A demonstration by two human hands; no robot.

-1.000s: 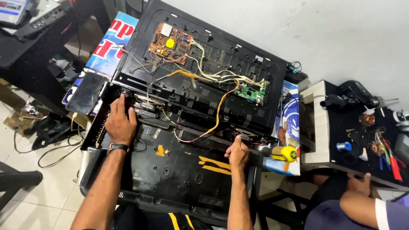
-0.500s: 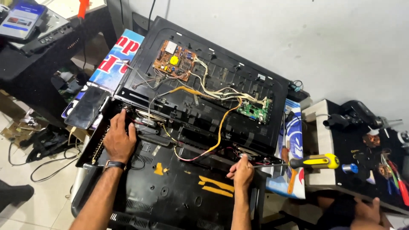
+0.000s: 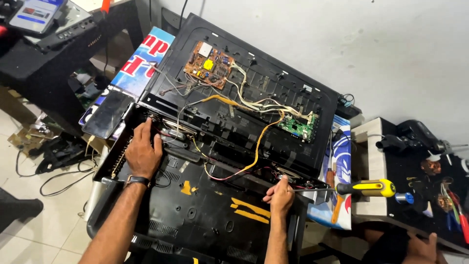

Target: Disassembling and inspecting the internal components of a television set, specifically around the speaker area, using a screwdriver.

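An opened flat television lies face down: its black metal chassis (image 3: 273, 78) carries a brown power board (image 3: 209, 64) and a green main board (image 3: 298, 128), joined by white and orange wires (image 3: 259, 142). The black plastic back cover (image 3: 215, 215) is tipped toward me. My left hand (image 3: 143, 152) lies on the chassis's left lower edge, fingers curled over it. My right hand (image 3: 281, 195) is closed at the right lower corner, pinching the shaft tip of a yellow-and-black screwdriver (image 3: 371, 188) that sticks out to the right.
A dark phone (image 3: 107, 115) rests on a blue printed board left of the set. A black table (image 3: 44, 58) with devices stands at far left. On the right are a white stool (image 3: 366, 146) and a bench with small tools (image 3: 439, 190). Another person's hand (image 3: 420, 244) shows at lower right.
My view has shifted down and left. My right hand has slid away from the screwdriver's handle toward its tip. My left hand stays on the chassis edge.
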